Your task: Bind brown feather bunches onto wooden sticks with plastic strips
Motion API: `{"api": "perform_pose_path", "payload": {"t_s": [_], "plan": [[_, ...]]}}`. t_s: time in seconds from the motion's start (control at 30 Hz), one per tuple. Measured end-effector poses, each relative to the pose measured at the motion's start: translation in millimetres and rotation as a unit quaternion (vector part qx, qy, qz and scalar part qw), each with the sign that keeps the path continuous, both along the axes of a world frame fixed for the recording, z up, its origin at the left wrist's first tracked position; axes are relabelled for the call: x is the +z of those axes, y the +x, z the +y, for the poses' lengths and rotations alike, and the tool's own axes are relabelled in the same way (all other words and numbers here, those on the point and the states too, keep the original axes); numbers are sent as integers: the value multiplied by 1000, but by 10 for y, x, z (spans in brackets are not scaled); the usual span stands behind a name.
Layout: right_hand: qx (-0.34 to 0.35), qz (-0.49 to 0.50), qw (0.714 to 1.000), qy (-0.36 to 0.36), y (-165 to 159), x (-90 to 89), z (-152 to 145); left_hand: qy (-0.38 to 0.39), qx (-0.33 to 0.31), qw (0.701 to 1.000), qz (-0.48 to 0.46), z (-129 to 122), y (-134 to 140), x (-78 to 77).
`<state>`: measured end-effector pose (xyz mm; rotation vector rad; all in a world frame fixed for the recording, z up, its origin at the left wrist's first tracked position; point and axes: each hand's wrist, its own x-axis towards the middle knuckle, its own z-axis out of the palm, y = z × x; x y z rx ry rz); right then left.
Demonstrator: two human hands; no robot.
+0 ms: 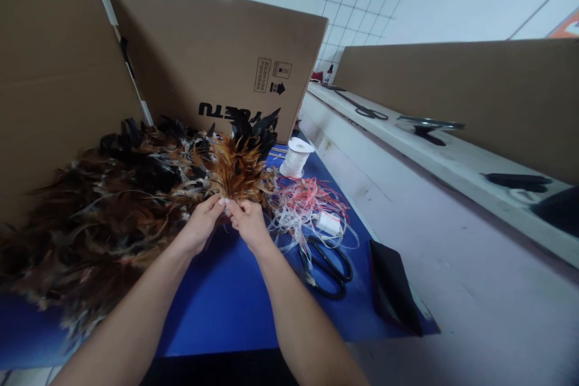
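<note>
A bunch of orange-brown feathers with black tips (239, 163) stands upright in front of me. At its base my left hand (203, 223) and my right hand (246, 220) meet, thumbs and fingers pinched on the gathered quill ends. Both hands are closed on the bunch, and the exact grip under the fingers is hidden. A large heap of loose brown and black feathers (122, 211) spreads to the left, close beside my left hand. Right of my right hand lies a tangle of white and red strips (303, 202).
Black-handled scissors (332, 271), a white spool (296, 157), a small white block (329, 224) and a dark phone-like case (393, 286) lie on the blue table (226, 307). Cardboard panels (203, 48) stand behind and left. A wall ledge (452, 157) with tools runs along the right.
</note>
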<state>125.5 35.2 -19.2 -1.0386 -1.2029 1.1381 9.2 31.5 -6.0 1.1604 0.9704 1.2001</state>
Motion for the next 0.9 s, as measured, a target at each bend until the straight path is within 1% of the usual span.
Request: {"api": "perform_pose_path", "payload": {"t_s": [0.1,0.17,0.4,0.57,0.73,0.9], "plan": [[-1,-63,997,36,27,22,-7,25,3,999,45,11,-5,-39],[5,-80,996,45,42,33,-7,33,6,998,61,11,-3,-52],[-27,-168,980,103,83,3,24,10,18,999,43,-3,10,-27],[-47,-194,976,91,91,-38,40,-22,-3,1000,3,-8,12,7],[-48,-186,977,95,82,-67,54,-59,-5,997,-45,-22,14,48],[-49,-184,976,103,85,-56,49,-87,-44,993,-69,-21,-17,76]]}}
